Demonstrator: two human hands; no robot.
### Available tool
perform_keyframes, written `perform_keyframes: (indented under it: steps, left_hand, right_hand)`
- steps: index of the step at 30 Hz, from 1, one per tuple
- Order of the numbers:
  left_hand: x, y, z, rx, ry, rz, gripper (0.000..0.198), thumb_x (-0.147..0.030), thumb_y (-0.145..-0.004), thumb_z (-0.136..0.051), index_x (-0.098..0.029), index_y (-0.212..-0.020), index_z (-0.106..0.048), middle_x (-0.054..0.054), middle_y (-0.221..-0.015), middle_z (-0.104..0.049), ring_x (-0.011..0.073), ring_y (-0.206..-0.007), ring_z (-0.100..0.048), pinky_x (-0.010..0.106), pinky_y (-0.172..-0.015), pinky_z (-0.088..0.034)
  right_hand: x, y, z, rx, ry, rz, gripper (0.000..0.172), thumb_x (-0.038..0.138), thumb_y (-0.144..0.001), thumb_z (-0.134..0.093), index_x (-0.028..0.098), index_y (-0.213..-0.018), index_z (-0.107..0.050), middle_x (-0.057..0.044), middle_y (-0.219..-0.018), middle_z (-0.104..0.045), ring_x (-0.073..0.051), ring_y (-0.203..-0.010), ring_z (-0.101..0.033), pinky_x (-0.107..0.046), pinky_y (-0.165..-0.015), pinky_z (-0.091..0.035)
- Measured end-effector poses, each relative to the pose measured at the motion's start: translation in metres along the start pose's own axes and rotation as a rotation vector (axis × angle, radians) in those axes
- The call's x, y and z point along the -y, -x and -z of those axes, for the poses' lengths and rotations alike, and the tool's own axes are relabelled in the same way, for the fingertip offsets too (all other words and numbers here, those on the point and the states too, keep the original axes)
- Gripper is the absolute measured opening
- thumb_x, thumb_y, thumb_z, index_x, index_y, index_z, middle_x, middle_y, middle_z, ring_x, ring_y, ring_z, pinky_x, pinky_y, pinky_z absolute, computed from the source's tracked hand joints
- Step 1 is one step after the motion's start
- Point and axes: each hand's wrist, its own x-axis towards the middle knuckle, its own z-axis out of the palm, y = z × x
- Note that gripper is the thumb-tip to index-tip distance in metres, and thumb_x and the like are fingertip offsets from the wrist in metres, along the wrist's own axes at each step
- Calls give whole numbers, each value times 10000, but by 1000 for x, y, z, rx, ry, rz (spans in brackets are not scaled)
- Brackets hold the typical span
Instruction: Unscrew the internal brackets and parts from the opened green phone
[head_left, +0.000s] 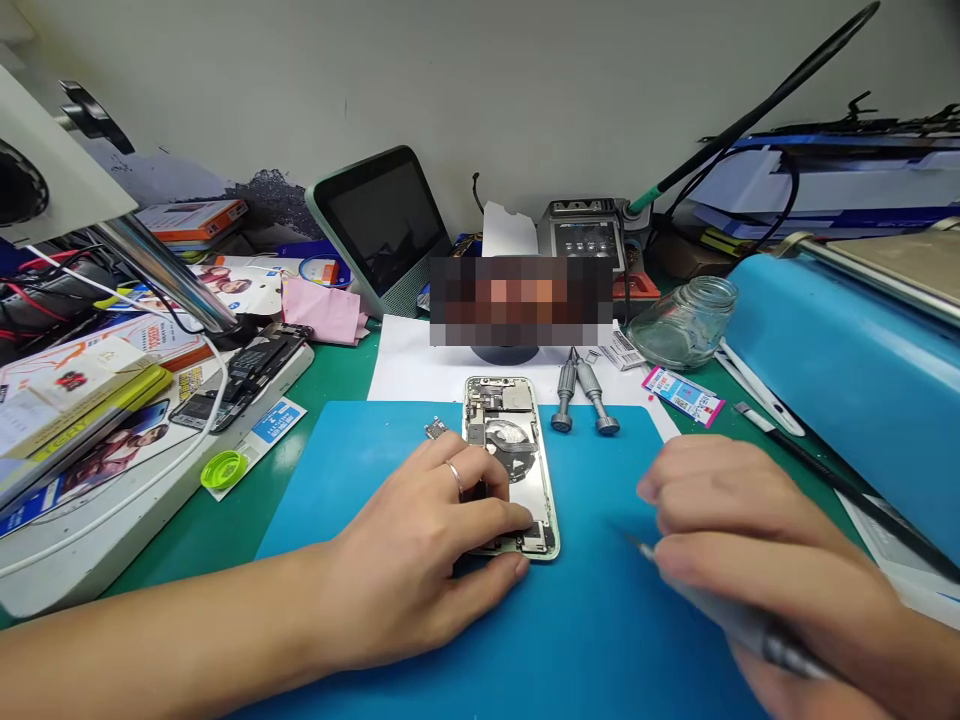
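An opened phone (537, 480) with its inner parts exposed lies on the blue mat (360, 440), its long side pointing away from me. My left hand (442, 530), with a ring on one finger, rests over the phone's left and lower part, fingers bent and apart, the index fingertip on its lower end. What lies beneath the curled fingers is partly hidden. To the right of the phone, my right hand (757, 550) is closed around a slim grey pen-like tool (735, 620), its thin tip pointing left. A small loose part (436, 429) lies just beyond my left hand.
Two grey screwdrivers (578, 392) lie behind the phone on white paper. A glass jar (686, 322) and a blue machine (862, 370) stand right. Left are a second opened phone (247, 370), a green cap (223, 469) and boxes. A tablet-like screen (382, 220) stands behind.
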Motion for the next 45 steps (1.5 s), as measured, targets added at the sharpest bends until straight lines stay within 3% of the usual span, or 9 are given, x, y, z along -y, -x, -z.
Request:
perform_keyframes:
  steps: [1, 5, 11, 17, 23, 28, 34, 37, 45]
  left_hand:
    - [0, 0, 0, 5, 5, 7, 170, -248, -1011, -635, -229, -1142, -741, 62, -1079, -675, 215, -970, -611, 395, -868, -507]
    - [-1, 0, 0, 14, 36, 21, 176, -241, -1012, -631, -222, -1148, -742, 59, -1079, -669, 216, -971, -601, 408, -880, -489]
    - [-2, -1, 2, 32, 76, 37, 197, -226, -1013, -616, -218, -1172, -733, 63, -1079, -667, 217, -957, -582, 411, -879, -474]
    - [-1, 0, 0, 32, 81, 40, 160, -228, -1013, -622, -218, -1137, -723, 55, -1075, -653, 217, -947, -572, 414, -880, -457]
    - [1, 1, -3, 10, 107, 19, 170, -217, -1023, -610, -214, -1162, -708, 45, -1077, -645, 206, -930, -554, 409, -878, -440]
    - [0, 1, -3, 13, 99, 20, 189, -211, -1022, -615, -214, -1186, -708, 44, -1083, -643, 204, -935, -548, 402, -871, -441]
    - [1, 1, -2, 14, 100, 12, 165, -209, -1027, -600, -206, -1154, -705, 51, -1089, -642, 209, -947, -553, 411, -885, -443]
    - [2, 2, -2, 16, 98, 16, 169, -209, -1023, -606, -208, -1160, -706, 51, -1076, -641, 213, -938, -547, 408, -863, -437]
    - [-2, 1, 1, 12, 131, 45, 173, -198, -994, -629, -180, -1148, -706, 53, -1058, -626, 211, -954, -531, 389, -840, -421]
  right_hand:
    - [0, 2, 2, -42, -50, -15, 408, 516, -1089, -175, 331, -1157, -533, -58, -807, -668, -284, -759, -695, -480, -788, -546]
    - [-7, 2, 1, 113, -121, -34, 361, 518, -1091, -266, 319, -1041, -563, -30, -691, -645, -239, -630, -679, -391, -624, -513]
    - [-16, -5, -12, -30, -145, -96, 177, 452, -1081, -433, 326, -1080, -557, -4, -717, -655, -193, -572, -634, -329, -550, -496]
    - [-17, -13, -14, -78, -164, -76, 145, 306, -1000, -677, 290, -1140, -643, -28, -882, -726, -207, -808, -708, -324, -704, -583]
    - [-19, -16, -16, -170, -107, -69, 306, 75, -925, -723, 250, -1173, -683, -25, -952, -708, -160, -870, -698, -261, -771, -588]
    - [-19, -15, -14, -202, -49, -72, 187, 203, -956, -727, 267, -1130, -750, -38, -958, -687, -171, -858, -709, -275, -766, -619]
    - [-17, -13, -23, -226, -270, -278, 557, 243, -956, -745, 358, -1467, -555, 16, -920, -766, -160, -763, -754, -268, -764, -667]
    - [-16, -13, -29, -287, -438, -269, 717, 176, -930, -761, 395, -1542, -458, 14, -941, -767, -183, -803, -781, -291, -735, -691]
    - [-8, -17, -18, -235, -384, -127, 633, 14, -826, -799, 366, -1332, -655, 1, -992, -816, -188, -805, -814, -262, -673, -705]
